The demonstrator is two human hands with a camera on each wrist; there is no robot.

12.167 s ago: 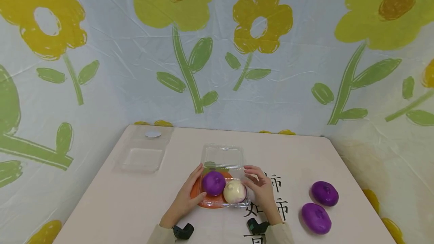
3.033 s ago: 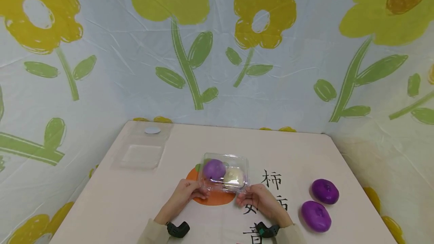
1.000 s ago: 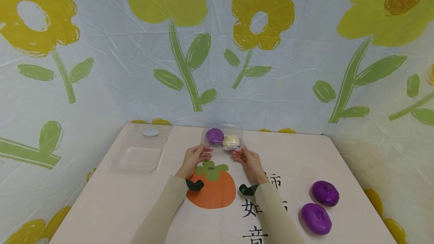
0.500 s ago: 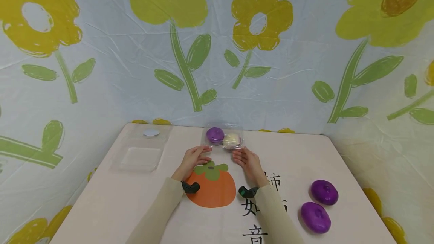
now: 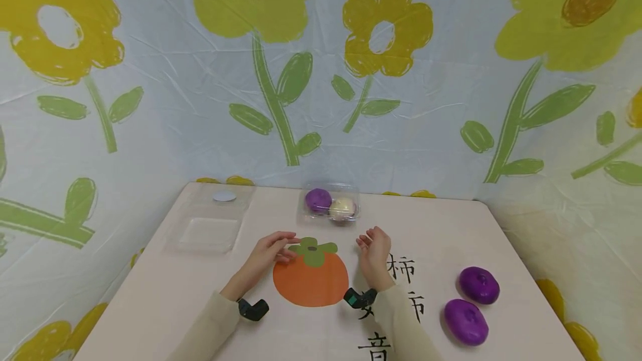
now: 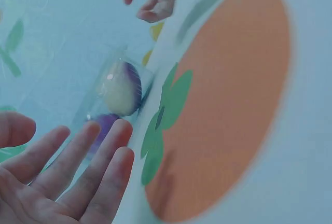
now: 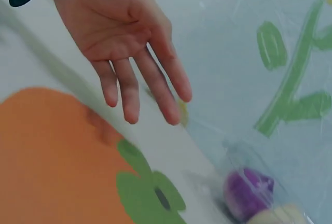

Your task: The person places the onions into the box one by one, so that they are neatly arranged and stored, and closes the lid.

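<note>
left hand and right hand hovered over table, fingers loosely extended, clear container beyond them held purple bulb and pale bulb

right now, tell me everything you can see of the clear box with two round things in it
The clear box is shiny, see-through and looks like thin plastic, its lid apparently closed. It sits near the far edge of the table. Inside are a purple piece and, to its right in the head view, a cream piece, partly purple. Neither the left hand nor the right hand touches it.
</note>
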